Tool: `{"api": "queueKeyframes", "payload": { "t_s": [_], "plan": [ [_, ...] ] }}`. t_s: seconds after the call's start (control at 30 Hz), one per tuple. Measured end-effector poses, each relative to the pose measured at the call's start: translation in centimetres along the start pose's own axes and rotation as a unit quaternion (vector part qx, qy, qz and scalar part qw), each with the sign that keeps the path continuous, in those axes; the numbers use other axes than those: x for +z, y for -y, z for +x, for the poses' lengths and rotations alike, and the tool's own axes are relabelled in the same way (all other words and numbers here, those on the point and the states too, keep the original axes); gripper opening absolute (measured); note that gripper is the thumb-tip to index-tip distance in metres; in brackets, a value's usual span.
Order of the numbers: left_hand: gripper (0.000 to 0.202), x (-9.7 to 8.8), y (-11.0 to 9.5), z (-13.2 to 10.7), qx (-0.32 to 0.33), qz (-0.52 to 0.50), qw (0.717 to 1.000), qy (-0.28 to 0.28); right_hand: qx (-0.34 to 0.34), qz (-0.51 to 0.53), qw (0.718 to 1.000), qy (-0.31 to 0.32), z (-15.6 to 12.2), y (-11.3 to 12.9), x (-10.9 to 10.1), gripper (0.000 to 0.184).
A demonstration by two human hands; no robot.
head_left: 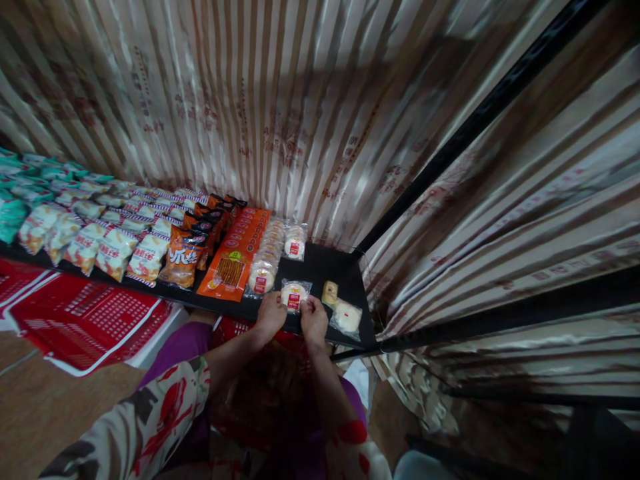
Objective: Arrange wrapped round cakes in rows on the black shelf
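Note:
A round white pastry in a clear wrapper with a red label lies at the front of the black shelf. My left hand pinches its left edge, and my right hand has its fingers closed on the right edge. Just left runs a row of matching wrapped pastries, overlapping from front to back. Behind my hands sits another wrapped pastry. To the right are a small yellowish packet and a white wrapped pastry with a small red mark.
Orange flat packs, orange snack bags, white snack bags and green bags fill the shelf leftward. Red baskets stand below. A striped curtain hangs behind; a black post slants up at right.

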State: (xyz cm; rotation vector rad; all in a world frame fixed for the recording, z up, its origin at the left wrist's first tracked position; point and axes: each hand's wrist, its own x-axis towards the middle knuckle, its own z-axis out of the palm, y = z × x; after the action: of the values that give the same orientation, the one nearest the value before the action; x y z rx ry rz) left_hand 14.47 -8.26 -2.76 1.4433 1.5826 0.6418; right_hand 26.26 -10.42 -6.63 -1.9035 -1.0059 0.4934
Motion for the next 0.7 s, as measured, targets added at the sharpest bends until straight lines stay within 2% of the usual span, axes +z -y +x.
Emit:
{"api": "queueKeyframes", "payload": {
  "t_s": [0.2, 0.37, 0.7],
  "plan": [
    [0.036, 0.5, -0.8, 0.9, 0.006, 0.005, 1.000, -0.010, 0.013, -0.011, 1.000, 0.008, 1.2, 0.5, 0.4, 0.037],
    [0.031, 1.1, -1.5, 1.6, 0.013, 0.007, 1.000, -0.021, 0.024, -0.023, 0.999, -0.006, 2.4, 1.2, 0.7, 0.035],
    [0.032, 1.8, -3.0, 3.2, 0.005, 0.003, 1.000, -0.029, 0.015, 0.038, 0.999, -0.015, 5.2, 0.8, 2.4, 0.033]
  ]
}}
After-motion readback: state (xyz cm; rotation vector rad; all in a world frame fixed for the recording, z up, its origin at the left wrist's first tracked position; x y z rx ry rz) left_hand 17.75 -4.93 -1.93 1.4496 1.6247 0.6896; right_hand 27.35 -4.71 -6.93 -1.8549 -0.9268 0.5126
